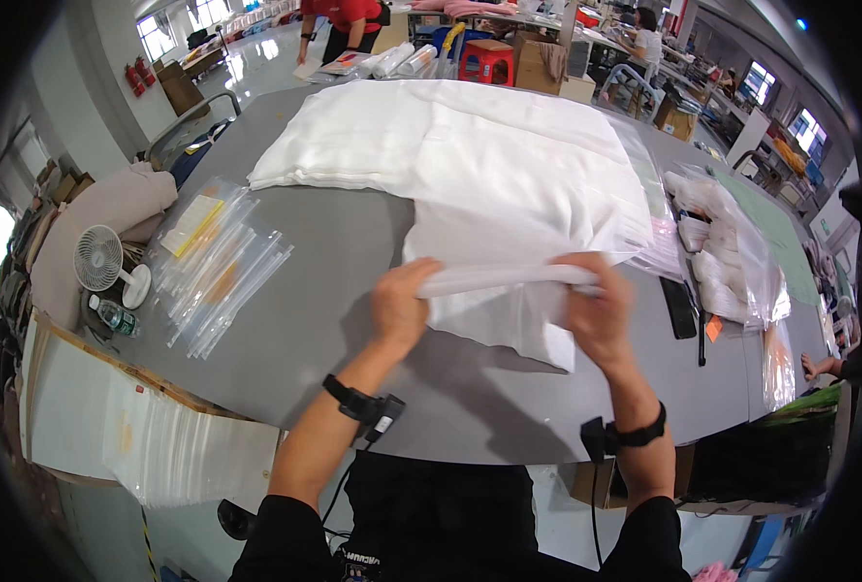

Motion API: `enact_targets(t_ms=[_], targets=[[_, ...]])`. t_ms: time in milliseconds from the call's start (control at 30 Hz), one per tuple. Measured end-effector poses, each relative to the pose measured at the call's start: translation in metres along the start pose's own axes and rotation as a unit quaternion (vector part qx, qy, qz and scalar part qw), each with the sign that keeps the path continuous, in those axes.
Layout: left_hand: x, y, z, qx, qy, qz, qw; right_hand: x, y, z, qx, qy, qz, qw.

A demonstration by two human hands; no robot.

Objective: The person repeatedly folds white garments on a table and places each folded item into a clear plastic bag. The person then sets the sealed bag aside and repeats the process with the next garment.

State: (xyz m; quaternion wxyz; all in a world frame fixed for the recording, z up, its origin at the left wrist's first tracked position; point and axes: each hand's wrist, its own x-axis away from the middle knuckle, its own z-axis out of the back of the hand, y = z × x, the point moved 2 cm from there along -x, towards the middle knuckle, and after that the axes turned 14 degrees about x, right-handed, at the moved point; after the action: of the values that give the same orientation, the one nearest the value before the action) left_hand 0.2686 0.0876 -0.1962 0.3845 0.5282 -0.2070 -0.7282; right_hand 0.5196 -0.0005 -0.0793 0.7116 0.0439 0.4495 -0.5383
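A large sheet of thin white fabric lies in layers across the far middle of the grey table, with one part reaching down towards me. My left hand grips the left end of a folded strip of this fabric, its fingers closed. At the strip's right end my right hand is closed on the fabric, slightly blurred. The strip is stretched between both hands, above a flap of white cloth whose corner points towards the near edge. Both wrists wear black straps with small cabled devices.
Clear plastic bags lie at the left, near a small white fan and a plastic bottle. At the right are a black phone and bagged white material. A person in red stands beyond the table.
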Motion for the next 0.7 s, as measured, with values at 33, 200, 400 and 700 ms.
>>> enact_targets(t_ms=[33,200,400,700], targets=[[0.006,-0.010,0.018,-0.039,0.013,0.072,0.997,0.010,0.004,0.027,0.042,0.087,-0.006,0.995],[0.032,-0.017,0.141,0.077,0.127,0.178,0.973,0.074,0.029,0.163,0.028,0.362,-0.027,0.931],[0.011,0.080,0.288,0.382,0.232,-0.098,0.889,0.076,0.010,0.216,0.241,0.319,0.016,0.916],[-0.149,0.038,0.231,0.262,0.097,0.133,0.951,-0.096,0.096,0.086,-0.135,0.019,-0.338,0.931]])
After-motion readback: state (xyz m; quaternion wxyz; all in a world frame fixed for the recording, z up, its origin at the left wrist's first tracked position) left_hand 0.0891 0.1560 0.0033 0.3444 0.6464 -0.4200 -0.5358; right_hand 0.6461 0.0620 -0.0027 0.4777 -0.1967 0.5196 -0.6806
